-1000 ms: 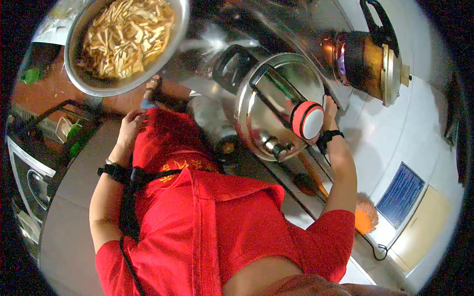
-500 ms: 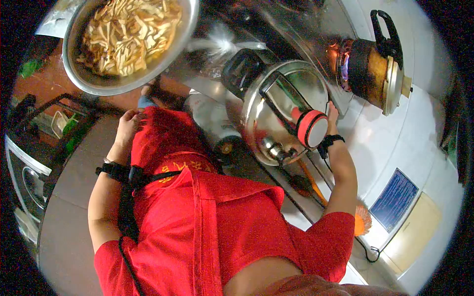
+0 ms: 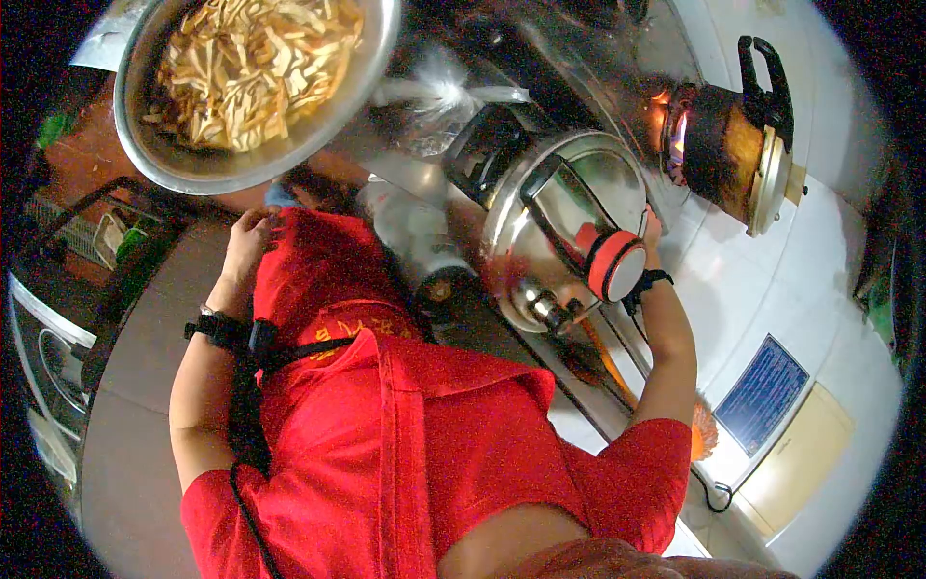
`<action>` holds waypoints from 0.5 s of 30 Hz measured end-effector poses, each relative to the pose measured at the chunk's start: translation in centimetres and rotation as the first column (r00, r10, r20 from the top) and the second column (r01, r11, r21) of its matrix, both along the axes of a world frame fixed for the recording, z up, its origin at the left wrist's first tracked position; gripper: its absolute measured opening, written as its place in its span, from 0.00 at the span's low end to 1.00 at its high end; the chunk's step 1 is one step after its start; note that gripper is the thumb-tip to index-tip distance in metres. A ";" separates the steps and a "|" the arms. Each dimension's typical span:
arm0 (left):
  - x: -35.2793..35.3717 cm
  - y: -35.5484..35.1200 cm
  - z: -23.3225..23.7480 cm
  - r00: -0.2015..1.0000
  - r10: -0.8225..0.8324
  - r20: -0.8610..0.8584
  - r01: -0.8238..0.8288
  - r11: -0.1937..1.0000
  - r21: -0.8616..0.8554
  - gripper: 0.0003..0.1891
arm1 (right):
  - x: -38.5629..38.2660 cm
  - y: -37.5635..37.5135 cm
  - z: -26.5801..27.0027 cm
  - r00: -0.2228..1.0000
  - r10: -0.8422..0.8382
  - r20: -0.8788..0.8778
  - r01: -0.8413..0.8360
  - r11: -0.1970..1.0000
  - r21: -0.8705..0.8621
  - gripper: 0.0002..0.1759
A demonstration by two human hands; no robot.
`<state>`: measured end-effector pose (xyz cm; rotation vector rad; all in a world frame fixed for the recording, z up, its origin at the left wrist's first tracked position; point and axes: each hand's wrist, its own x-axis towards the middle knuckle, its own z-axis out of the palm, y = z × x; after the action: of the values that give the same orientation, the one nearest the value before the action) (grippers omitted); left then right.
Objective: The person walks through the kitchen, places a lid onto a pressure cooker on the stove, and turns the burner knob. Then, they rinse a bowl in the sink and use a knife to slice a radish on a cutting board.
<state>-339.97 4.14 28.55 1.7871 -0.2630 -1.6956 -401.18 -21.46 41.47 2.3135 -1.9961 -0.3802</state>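
Observation:
A large stainless steel pressure cooker [image 3: 540,207] stands at my right side, its lid on. It has a black side handle [image 3: 487,145], and a metal arm across the lid carries a red-rimmed round knob [image 3: 617,265]. My right hand [image 3: 653,232] is at the far side of this cooker, close beside the knob. The lid and knob hide most of its fingers, and I cannot tell what it grips. My left hand [image 3: 251,234] hangs low on the left with curled fingers, its fingertips against the edge of my red apron [image 3: 318,256].
A wide metal bowl [image 3: 231,183] of pale strips in liquid stands upper left. A scorched pot [image 3: 728,145] sits over a flame [image 3: 678,135] upper right. Around the cooker are a knotted plastic bag [image 3: 449,96], a grey cylinder [image 3: 415,222] and an orange-handled brush [image 3: 704,431].
The view has shifted slightly, so the bowl, cooker and pot sit a little differently in the picture. Both hands keep nearly the same places. More orange flame shows beside the scorched pot.

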 end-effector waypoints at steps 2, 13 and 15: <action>0.1 0.0 -0.1 1.000 0.001 -0.008 -0.001 1.000 0.013 0.12 | -4.3 -0.6 -3.2 0.994 0.058 -0.097 -0.056 0.998 0.015 0.18; 0.4 -0.2 -2.1 0.998 0.041 -0.042 -0.040 0.999 0.012 0.12 | -7.0 -0.2 -3.1 0.982 0.137 -0.130 -0.138 0.990 0.007 0.08; 0.3 -0.6 -1.8 0.999 0.025 -0.035 -0.024 1.000 0.007 0.12 | -9.2 -0.4 -4.4 0.982 0.181 -0.049 -0.183 0.983 -0.024 0.09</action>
<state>-339.63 3.52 26.77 1.7566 -0.2198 -1.7107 -410.34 -21.84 37.09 2.4199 -1.7393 -0.3862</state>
